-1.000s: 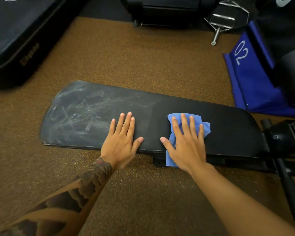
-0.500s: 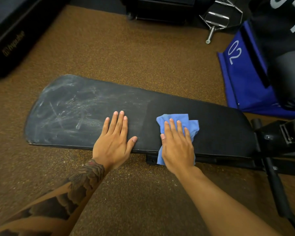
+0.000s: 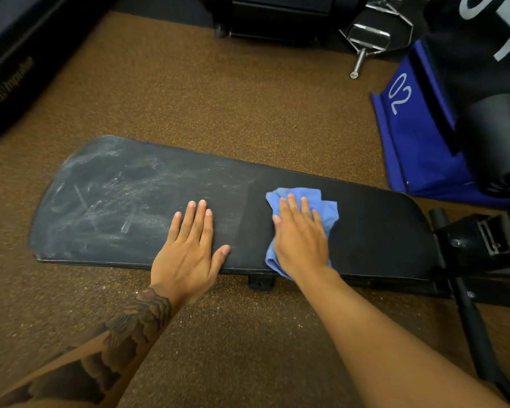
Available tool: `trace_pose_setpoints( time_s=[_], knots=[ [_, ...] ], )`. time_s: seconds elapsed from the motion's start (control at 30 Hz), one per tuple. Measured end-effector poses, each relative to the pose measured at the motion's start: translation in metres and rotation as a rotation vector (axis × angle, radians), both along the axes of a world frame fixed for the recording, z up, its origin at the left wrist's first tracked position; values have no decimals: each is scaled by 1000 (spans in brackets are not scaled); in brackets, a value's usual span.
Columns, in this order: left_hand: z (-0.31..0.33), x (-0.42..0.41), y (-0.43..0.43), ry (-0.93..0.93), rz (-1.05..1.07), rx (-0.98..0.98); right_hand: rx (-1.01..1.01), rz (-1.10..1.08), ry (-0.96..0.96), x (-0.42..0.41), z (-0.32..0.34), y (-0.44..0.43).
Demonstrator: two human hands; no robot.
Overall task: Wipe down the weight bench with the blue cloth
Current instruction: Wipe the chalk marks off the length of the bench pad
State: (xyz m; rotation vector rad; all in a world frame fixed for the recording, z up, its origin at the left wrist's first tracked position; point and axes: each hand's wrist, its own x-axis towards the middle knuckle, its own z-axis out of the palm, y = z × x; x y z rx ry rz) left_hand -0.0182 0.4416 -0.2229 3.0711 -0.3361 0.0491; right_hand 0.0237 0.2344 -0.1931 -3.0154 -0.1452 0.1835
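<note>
On a speckled brown gym floor (image 3: 218, 98), the right hand (image 3: 301, 240) presses the cloth (image 3: 324, 206) with flat, straight fingers at mid-bench (image 3: 380, 231), near its front edge, likely for scrubbing pressure. The left hand (image 3: 189, 254) lies flat and empty beside it, seemingly as a brace.

Both forearms bare. Left forearm (image 3: 71, 375) has a dark tattoo (image 3: 142, 316) running up from the wrist: layered scale-like shapes, small reddish patch at the wrist end. Right forearm (image 3: 380, 343) plain. Left hand (image 3: 189, 254), right hand (image 3: 301, 240): short nails.
</note>
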Motion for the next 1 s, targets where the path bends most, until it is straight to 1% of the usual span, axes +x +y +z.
trace_pose_setpoints(
  time_s=[0.1,0.17,0.3,0.37,0.4,0.53,0.67,0.77,0.87,0.93,1.0],
  knots=[
    [-1,1,-1,-1,2,-5,43,122,-7,9,-3,37],
    [-1,2,-1,-1,5,-17,44,207,-26,-7,-9,52],
    [1,1,-1,-12,10,-33,53,339,-18,-49,-9,26],
    [1,1,0,-14,0,-38,41,383,-48,-54,-6,4],
    [1,2,0,-15,-5,-37,36,381,-65,-49,-6,-2],
    [0,2,0,-13,-10,-38,23,276,-14,-12,-8,-3],
    [-1,3,1,-12,-15,-32,55,178,1,40,-7,16],
    [-1,2,0,-12,-14,-18,59,96,-26,72,-3,45],
    [-1,2,-1,-5,-6,-14,98,152,-7,71,-7,64],
    [-1,2,0,-4,-5,-18,123,264,5,47,-7,60],
    [-1,2,0,-1,-6,-14,109,358,-29,17,-6,42]
  ],
)
